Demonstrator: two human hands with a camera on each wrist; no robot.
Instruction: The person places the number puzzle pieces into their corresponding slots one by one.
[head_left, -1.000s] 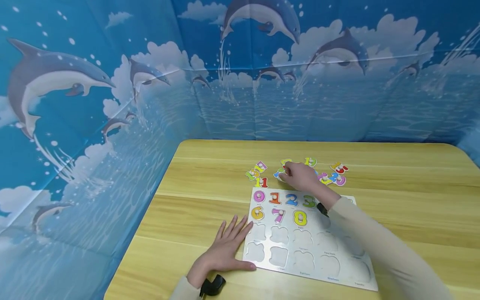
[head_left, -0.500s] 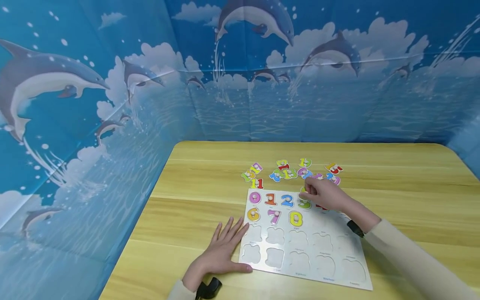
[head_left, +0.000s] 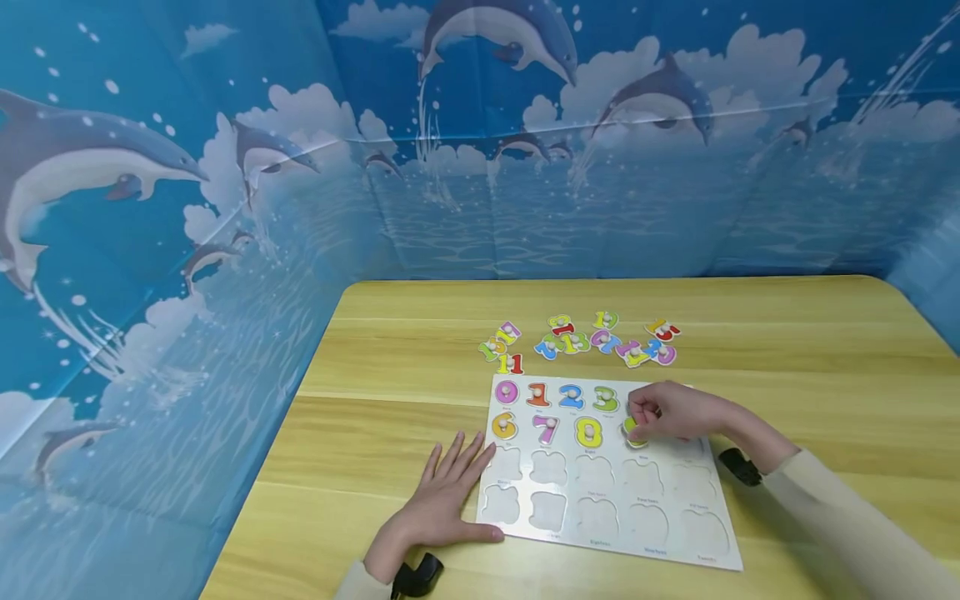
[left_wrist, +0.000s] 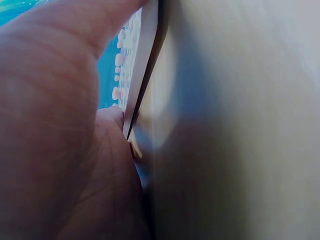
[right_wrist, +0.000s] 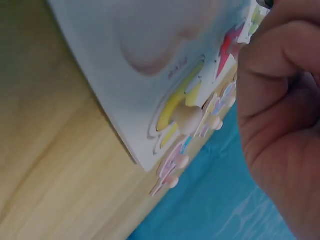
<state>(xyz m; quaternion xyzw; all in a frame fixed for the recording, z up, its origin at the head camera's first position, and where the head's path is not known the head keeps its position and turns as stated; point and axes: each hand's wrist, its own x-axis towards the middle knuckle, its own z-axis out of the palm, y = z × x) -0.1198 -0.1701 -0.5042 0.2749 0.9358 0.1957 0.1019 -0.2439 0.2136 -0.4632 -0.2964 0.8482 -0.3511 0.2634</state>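
Note:
My right hand (head_left: 678, 412) pinches a yellow-green number piece (head_left: 634, 433) over the white number puzzle board (head_left: 573, 492), just right of the yellow 8 (head_left: 588, 432). Fingers cover much of that piece, and I cannot tell whether it sits in its recess. Curled fingers of the same hand fill the right side of the right wrist view. Spread fingers of my left hand (head_left: 442, 508) lie on the table, with fingertips and thumb tip at the board's left edge. Pieces 0 (head_left: 507, 392), 1 and 2 sit in the top row, followed by a green 3 (head_left: 606, 399).
Several loose number pieces lie behind the board, among them an 11 (head_left: 511, 364) and a 15 (head_left: 663, 330). The board's two front rows show bare recesses. A dolphin-printed curtain (head_left: 465, 217) hangs behind the wooden table (head_left: 360, 417).
My right hand has come from the loose pieces behind the board to the second row, bringing the yellow-green piece. The left hand stays at the board's edge.

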